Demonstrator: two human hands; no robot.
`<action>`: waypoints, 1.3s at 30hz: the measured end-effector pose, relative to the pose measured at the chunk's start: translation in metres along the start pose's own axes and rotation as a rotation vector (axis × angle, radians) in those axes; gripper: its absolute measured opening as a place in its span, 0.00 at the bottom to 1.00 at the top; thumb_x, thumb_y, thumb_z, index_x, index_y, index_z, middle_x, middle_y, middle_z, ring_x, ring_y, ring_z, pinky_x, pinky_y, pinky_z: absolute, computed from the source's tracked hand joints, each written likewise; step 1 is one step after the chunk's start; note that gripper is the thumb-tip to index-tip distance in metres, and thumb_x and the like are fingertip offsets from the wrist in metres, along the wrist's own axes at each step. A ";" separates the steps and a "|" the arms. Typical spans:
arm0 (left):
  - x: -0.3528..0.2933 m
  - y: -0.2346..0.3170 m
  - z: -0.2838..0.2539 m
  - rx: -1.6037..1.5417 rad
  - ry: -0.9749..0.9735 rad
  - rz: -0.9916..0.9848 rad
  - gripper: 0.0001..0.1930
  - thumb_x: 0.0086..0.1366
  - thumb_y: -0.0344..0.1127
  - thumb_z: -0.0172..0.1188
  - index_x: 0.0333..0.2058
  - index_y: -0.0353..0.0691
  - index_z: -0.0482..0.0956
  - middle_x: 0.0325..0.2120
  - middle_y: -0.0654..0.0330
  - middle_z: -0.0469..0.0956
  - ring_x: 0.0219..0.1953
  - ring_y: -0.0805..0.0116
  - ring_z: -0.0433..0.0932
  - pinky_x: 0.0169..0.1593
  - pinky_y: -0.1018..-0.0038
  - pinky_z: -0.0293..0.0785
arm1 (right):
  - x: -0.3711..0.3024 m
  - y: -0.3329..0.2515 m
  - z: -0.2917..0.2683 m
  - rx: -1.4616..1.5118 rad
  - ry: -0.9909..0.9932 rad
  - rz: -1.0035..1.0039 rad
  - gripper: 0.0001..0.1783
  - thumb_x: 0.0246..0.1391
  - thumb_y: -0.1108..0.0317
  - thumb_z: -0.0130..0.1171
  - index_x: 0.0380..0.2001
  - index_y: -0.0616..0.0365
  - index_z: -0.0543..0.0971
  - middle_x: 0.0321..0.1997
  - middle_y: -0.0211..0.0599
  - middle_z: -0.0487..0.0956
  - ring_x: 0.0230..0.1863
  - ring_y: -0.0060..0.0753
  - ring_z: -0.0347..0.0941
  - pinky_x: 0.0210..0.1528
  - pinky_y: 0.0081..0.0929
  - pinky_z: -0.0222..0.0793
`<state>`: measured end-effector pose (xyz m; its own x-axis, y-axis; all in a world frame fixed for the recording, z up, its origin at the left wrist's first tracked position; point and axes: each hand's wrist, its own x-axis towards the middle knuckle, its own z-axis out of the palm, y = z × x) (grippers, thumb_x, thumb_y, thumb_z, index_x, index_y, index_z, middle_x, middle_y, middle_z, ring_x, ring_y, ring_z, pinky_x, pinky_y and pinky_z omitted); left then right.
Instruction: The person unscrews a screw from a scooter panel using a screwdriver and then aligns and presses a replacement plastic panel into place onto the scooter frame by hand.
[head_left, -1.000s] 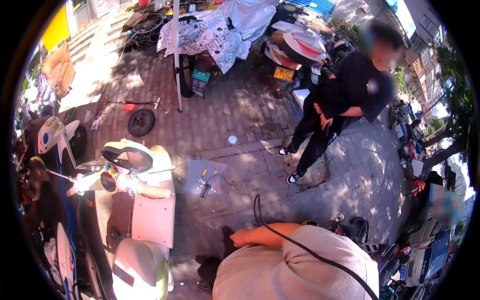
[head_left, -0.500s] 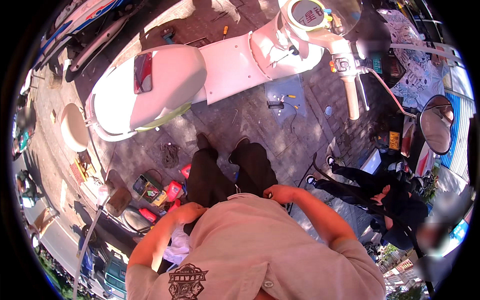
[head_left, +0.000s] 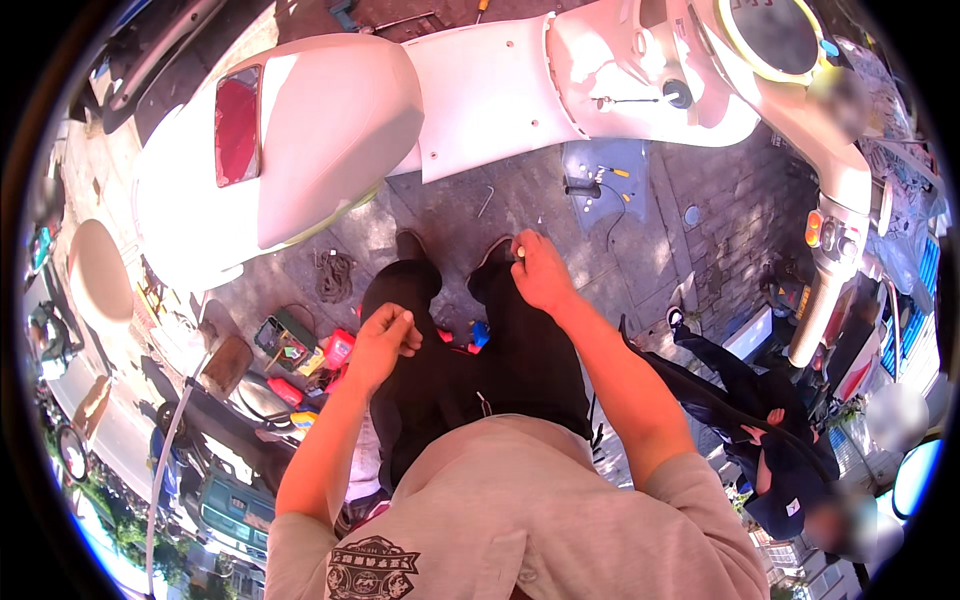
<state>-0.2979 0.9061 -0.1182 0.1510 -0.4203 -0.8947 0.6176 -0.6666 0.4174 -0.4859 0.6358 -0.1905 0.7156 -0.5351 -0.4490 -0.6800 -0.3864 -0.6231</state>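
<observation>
- The left hand [head_left: 388,340], left of centre in the frame, has its fingers loosely curled toward the thumb; nothing shows in it, though I cannot tell whether something small is hidden.
- The right hand [head_left: 543,270], near the centre, is mostly closed, apparently pinching a small yellowish piece [head_left: 521,253] at its fingertips; its kind is too small to tell.
- The pale scooter [head_left: 475,105] spans the upper part of the frame, apart from both hands.
- Below its floorboard, a clear sheet [head_left: 632,205] bears a yellow-handled tool [head_left: 619,172]; a thin bent rod [head_left: 487,202] lies on the paving [head_left: 440,215] to its left.
- A firm but light fingertip pinch would suit so small a piece; dropped, it could be hard to find on that cluttered ground.
</observation>
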 end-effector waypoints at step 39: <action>0.392 0.037 0.050 0.228 0.456 0.878 0.36 0.76 0.44 0.57 0.74 0.32 0.55 0.69 0.42 0.61 0.67 0.53 0.65 0.70 0.59 0.62 | 0.259 0.266 0.083 0.891 0.784 0.327 0.52 0.62 0.50 0.70 0.72 0.66 0.49 0.51 0.48 0.75 0.45 0.32 0.75 0.39 0.33 0.77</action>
<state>-0.2544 0.6861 -0.4461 0.7902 -0.5747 -0.2129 -0.0079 -0.3569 0.9341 -0.4677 0.4566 -0.5258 0.0336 -0.9355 -0.3517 -0.2423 0.3338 -0.9110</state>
